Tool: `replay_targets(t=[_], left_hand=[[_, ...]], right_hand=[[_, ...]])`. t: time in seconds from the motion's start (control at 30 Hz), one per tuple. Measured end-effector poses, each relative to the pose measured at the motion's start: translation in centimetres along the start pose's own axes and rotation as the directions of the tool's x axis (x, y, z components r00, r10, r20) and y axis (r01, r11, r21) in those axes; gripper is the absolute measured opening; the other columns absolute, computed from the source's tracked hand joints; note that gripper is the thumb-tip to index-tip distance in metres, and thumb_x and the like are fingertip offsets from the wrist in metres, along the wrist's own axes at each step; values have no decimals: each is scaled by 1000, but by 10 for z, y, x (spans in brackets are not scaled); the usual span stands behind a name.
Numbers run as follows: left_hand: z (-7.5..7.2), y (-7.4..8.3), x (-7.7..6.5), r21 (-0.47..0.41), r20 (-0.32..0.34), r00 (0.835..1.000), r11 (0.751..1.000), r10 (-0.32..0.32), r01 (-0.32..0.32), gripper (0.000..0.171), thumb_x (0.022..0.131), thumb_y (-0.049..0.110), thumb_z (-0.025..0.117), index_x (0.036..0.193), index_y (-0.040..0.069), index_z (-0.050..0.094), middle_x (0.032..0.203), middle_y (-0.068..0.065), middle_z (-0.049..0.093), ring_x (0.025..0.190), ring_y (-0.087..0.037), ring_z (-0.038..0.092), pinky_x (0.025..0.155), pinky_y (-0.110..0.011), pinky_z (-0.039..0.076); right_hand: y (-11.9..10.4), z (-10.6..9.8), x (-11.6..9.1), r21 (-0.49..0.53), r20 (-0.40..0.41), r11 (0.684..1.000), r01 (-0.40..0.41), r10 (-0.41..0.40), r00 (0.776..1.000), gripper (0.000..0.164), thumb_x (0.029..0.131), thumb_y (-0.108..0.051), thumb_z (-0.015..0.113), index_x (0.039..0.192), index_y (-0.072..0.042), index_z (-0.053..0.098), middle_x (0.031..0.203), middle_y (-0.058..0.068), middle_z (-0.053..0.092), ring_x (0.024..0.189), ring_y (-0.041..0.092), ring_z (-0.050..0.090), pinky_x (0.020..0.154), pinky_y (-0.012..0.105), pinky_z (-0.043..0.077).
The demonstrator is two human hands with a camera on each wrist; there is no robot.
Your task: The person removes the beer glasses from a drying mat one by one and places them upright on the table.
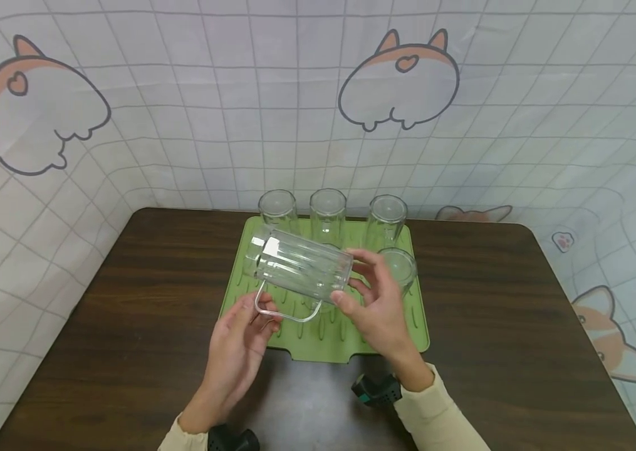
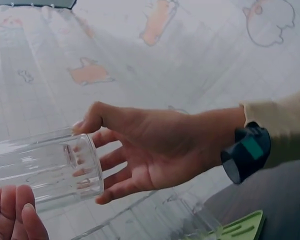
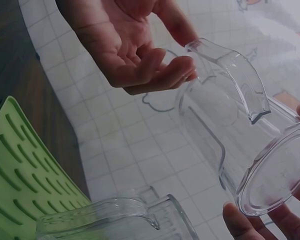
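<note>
A clear glass mug [image 1: 301, 263] is held on its side above the green mat, its mouth to the left and its base to the right. My left hand [image 1: 244, 344] pinches the mug's handle [image 3: 235, 75] near the mouth end, thumb on one side and bent fingers on the other. At the base, my right hand [image 1: 374, 307] grips the mug with thumb and spread fingers around the bottom edge. In the left wrist view, the right hand's fingers [image 2: 115, 157] show through and beside the glass base.
Beneath is a ridged green drying mat [image 1: 309, 351] on a dark wooden table [image 1: 143, 319]. Three upturned glasses, including a middle one [image 1: 328, 210], line its back edge. Another glass [image 1: 399, 266] stands at the right, close behind my right hand. A patterned cloth [image 1: 295, 125] hangs behind.
</note>
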State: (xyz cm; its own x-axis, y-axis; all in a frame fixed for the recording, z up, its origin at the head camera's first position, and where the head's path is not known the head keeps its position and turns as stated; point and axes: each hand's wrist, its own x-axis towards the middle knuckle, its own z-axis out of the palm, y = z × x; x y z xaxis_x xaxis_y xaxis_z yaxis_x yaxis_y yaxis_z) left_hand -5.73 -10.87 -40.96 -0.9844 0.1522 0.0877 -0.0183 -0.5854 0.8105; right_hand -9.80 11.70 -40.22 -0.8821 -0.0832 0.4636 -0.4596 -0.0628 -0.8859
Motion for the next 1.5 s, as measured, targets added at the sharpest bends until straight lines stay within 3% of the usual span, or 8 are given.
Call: replay_targets(t=[0.33,0.67,0.87,1.13,1.5], left_hand=[[-1,-1,4,-166,93,996,986,8,8,36,115,26,31,113,11,64,100,4,70,99,-10,68,94,-22,57],[-1,-4,8,-332,191,981,942,20,46,42,115,25,26,112,9,65,103,2,70,101,-13,67,97,-26,57],[-1,-6,8,-362,210,978,930,11,67,39,115,28,26,109,11,60,101,3,61,98,-12,64,96,-27,57],[-3,-7,8,-433,312,949,896,43,101,43,114,31,17,112,8,53,105,0,58,103,-13,62,103,-31,55],[-4,-9,9,-506,365,928,853,76,129,42,114,33,14,111,8,47,103,0,58,103,-16,58,104,-33,53]], right_hand=[[0,4,-1,-6,-3,1000,7,-7,1000,63,83,4,72,140,7,46,144,24,49,126,10,59,100,21,57],[0,4,-1,-5,-5,1000,9,-9,1000,63,84,3,73,141,7,46,144,25,49,125,10,59,100,21,57],[-1,4,-2,-4,-3,1000,3,-3,1000,63,85,1,72,141,7,45,144,24,48,125,10,59,100,21,57],[-1,5,-2,-5,16,1000,-10,10,1000,62,87,-1,72,143,4,46,145,25,48,126,10,59,101,23,57],[0,6,-3,-2,31,999,-44,44,999,61,89,-3,72,145,0,47,147,23,49,127,10,59,102,24,57]])
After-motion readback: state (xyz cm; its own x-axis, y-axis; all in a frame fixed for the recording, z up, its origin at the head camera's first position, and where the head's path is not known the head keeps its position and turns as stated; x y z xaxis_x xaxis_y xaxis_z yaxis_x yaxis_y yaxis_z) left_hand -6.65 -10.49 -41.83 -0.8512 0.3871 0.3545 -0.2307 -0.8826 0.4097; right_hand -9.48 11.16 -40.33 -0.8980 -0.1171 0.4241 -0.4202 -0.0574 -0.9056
